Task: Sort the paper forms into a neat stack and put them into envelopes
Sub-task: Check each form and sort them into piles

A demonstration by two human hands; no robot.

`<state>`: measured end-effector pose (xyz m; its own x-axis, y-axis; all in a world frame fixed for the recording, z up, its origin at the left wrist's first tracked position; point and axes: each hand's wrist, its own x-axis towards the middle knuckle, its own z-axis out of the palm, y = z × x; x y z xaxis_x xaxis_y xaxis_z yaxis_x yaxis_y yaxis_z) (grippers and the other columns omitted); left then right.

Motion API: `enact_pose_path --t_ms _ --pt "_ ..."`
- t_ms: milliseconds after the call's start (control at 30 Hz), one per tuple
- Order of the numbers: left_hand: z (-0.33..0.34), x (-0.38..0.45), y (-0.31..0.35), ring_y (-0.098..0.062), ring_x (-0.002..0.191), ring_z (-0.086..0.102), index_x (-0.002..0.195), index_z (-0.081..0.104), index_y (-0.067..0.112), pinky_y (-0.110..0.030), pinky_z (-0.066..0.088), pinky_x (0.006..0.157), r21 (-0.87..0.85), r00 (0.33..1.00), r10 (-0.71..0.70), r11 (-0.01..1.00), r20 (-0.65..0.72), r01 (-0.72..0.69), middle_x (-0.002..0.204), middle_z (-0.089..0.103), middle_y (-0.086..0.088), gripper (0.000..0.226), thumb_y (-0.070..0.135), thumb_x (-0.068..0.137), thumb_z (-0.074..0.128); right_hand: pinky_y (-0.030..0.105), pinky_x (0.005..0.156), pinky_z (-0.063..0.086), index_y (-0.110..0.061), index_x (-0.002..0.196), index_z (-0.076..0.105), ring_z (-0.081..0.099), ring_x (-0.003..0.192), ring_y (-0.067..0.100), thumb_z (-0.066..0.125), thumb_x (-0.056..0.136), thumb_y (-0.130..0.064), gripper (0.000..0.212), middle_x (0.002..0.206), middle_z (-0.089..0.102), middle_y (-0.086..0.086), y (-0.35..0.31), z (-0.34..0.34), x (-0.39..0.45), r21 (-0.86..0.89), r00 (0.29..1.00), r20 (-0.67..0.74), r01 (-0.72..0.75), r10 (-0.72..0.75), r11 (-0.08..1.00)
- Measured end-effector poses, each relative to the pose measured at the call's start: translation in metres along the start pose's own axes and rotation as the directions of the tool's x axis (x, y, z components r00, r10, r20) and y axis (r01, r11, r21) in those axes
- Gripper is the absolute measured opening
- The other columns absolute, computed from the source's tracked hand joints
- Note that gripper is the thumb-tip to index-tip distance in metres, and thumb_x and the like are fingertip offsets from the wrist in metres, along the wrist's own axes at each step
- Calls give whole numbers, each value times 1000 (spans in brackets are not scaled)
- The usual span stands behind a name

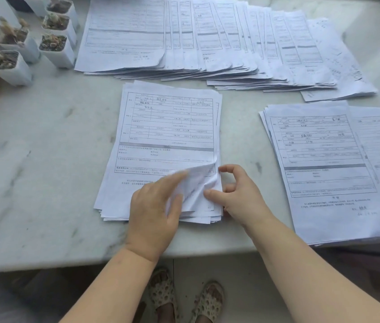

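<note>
At centre frame a stack of forms (165, 145) lies on the marble surface (44, 171). The left hand (154, 206) rests flat on its lower edge; the right hand (235, 194) pinches the top sheet's curled corner (196, 183). Fanned forms (207, 38) fill the top, another pile (328, 164) lies right, and potted plants (54, 43) stand upper left.

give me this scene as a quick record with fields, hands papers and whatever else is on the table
surface: marble table
centre stack: forms, bottom right corner lifted
left hand: flat on centre stack, fingers under lifted corner
right hand: pinching lifted corner
fanned forms: spread along far edge
right stack: forms, untouched
plant pots: white, far left
envelopes: none visible
</note>
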<state>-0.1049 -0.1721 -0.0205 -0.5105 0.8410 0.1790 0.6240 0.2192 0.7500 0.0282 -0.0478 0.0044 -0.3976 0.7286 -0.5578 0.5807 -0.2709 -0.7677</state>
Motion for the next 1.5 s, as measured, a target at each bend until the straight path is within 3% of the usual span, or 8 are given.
enact_pose_path --t_ms 167,367,667,933,1167,1267,1333,1500 --pt "-4 -3 -10 -16 84 55 100 72 29 -41 47 75 99 992 56 993 110 -67 79 56 20 30 47 78 61 42 72 55 -29 114 47 69 82 29 79 76 -25 50 89 69 17 -5 4 4 -87 998 -51 -35 30 996" --pt "-2 4 -11 -9 70 54 87 70 26 -40 47 66 -58 995 -92 994 29 94 70 63 9 24 40 88 52 33 73 53 -27 124 44 62 73 19 64 86 1 52 71 62 5 -1 -15 -3 121 982 186 -57 34 991" --pt "-10 2 -13 -9 89 55 93 71 32 -36 45 78 49 987 -1 999 163 -7 92 63 17 37 57 67 64 36 65 50 -26 112 47 58 67 18 76 77 -21 46 73 59 1 -4 2 7 -87 997 -41 -68 65 994" --pt "-13 9 -14 -10 60 44 61 47 23 -28 36 58 -96 989 -64 992 132 77 55 42 7 39 46 92 45 22 49 40 -19 104 59 49 46 11 60 93 -26 13 61 56 -2 -11 -16 1 92 990 -106 -88 97 992" --pt "-31 12 3 -3 64 52 84 47 18 -18 37 62 -298 929 -257 895 265 332 66 55 16 23 39 93 48 30 67 56 -10 104 67 69 75 25 53 82 -70 66 93 73 9 -44 1 12 111 884 167 -457 437 883" --pt "-45 15 13 7 90 59 87 44 3 -14 38 81 -375 820 -312 772 480 514 87 71 18 33 35 97 47 34 81 55 -15 100 69 67 90 27 65 82 -26 21 103 72 8 -49 15 10 -42 925 80 -369 372 928" --pt "-55 17 18 2 95 59 85 51 4 -23 39 88 -323 802 -289 804 523 500 91 73 10 48 51 90 46 32 79 53 -13 96 69 65 94 27 48 80 -3 27 101 71 8 -52 21 5 -185 966 14 -250 257 950" --pt "-73 51 41 0 97 62 82 64 24 -8 40 85 -280 971 -159 938 176 204 94 70 16 27 48 88 54 31 79 54 -19 92 68 67 91 20 49 82 -5 26 94 72 -3 -81 -8 -7 18 989 -2 -145 145 989"
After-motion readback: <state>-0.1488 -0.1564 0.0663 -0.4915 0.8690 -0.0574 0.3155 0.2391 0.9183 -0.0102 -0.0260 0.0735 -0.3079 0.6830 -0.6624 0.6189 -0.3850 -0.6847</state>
